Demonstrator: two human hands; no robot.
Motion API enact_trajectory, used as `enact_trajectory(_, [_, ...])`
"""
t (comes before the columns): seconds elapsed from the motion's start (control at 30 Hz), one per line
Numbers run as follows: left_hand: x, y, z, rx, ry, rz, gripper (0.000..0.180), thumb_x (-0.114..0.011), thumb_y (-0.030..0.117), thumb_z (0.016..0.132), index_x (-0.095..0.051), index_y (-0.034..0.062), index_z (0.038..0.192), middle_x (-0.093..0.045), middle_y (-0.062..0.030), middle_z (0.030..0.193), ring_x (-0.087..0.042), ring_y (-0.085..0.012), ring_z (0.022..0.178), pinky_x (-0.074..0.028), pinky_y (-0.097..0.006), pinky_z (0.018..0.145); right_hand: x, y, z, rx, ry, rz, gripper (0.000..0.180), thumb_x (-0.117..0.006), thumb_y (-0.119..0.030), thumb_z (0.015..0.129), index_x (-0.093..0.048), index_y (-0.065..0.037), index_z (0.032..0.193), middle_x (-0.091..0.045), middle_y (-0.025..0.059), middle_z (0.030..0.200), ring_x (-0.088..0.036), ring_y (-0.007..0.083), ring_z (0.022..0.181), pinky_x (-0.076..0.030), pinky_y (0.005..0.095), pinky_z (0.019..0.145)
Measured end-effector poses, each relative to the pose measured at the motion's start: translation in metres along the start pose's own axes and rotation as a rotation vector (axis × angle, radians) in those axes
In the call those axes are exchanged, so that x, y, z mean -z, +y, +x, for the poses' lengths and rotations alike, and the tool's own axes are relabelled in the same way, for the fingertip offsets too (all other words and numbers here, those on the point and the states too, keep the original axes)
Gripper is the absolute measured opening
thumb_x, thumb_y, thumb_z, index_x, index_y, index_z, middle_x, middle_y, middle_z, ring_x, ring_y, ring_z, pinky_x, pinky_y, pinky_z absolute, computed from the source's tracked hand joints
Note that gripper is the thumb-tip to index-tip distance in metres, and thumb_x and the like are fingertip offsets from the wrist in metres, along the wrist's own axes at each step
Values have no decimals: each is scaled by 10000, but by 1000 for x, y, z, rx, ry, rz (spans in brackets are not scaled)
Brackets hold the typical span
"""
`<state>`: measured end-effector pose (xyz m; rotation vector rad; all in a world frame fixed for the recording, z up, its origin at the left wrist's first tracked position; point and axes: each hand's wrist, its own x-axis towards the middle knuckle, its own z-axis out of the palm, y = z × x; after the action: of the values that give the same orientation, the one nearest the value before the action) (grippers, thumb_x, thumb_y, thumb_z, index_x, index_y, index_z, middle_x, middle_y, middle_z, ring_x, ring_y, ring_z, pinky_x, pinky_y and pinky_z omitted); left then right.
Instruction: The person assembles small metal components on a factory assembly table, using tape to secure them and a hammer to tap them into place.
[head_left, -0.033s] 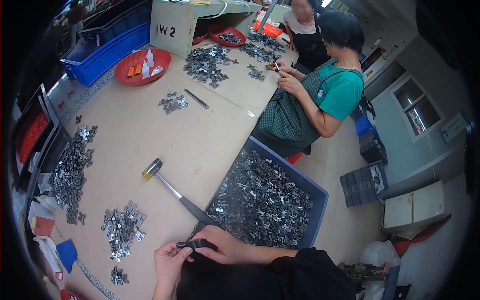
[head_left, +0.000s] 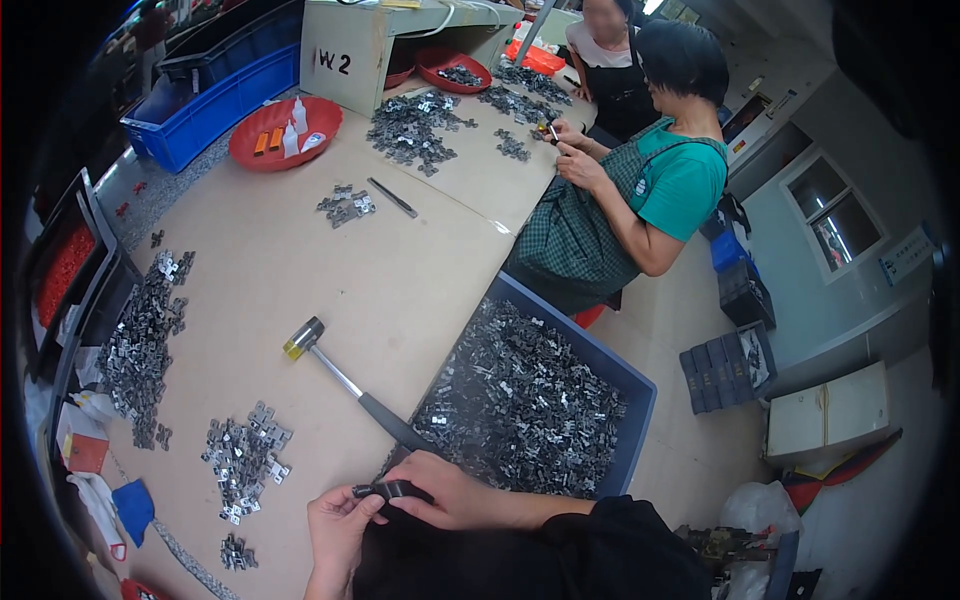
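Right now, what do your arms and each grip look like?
My left grip and right grip are bare human hands, with no gloves. My right arm wears a black sleeve that stops short of the wrist, so part of the forearm is bare. I can't make out a left sleeve. No cables or markings show.

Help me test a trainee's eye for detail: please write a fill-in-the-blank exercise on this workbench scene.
The left hand and right hand together hold a small ____ piece.
On the table lies a mallet whose head has one dark end and one ____ end.
The red dish holds white bottles and ____ blocks.
Missing words: black; yellow; orange.
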<state>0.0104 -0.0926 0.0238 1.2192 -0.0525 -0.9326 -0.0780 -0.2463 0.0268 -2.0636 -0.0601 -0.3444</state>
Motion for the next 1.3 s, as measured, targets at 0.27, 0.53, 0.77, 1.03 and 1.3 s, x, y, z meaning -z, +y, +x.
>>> enact_trajectory(0.27, [2,-4,-5,-28,16,132,84,-590,40,783,-590,-44,775,-599,-78,689,-535,-93,512,-485,-229,484,-6,1,1,143,33,-103,288,-594,-84,727,-473,-10,978,-444,125,797,-452,288,745,-377,366,660])
enact_trajectory(0.53, [5,-5,-7,-17,46,280,88,-554,26,806,-552,-25,733,-567,-48,646,-510,-76,500,-456,-208,467,-15,-3,1,181,47,-199,296,-610,-76,697,-468,-11,949,-427,123,790,-438,286,753,-369,366,674])
enact_trajectory(0.77, [5,-4,-6,-19,96,427,35,-545,-20,783,-542,-25,749,-541,-10,622,-480,-36,513,-380,-158,460,-21,0,2,180,37,-241,293,-612,-90,698,-470,-12,942,-425,117,782,-433,279,735,-366,358,661])
enact_trajectory(1.03, [3,7,-2,0,120,389,59,-544,-45,741,-532,-17,691,-524,-1,593,-459,-28,489,-339,-153,422,-11,0,9,109,-8,-63,248,-585,-92,734,-478,-17,945,-449,123,793,-445,288,734,-367,358,657])
enact_trajectory(1.3, [16,10,-14,174,-76,-104,78,-536,21,736,-497,5,670,-494,-56,580,-463,-102,438,-426,-222,386,-19,-8,2,-487,22,763,152,-569,-148,820,-526,-10,869,-540,20,810,-525,67,734,-446,210,629])
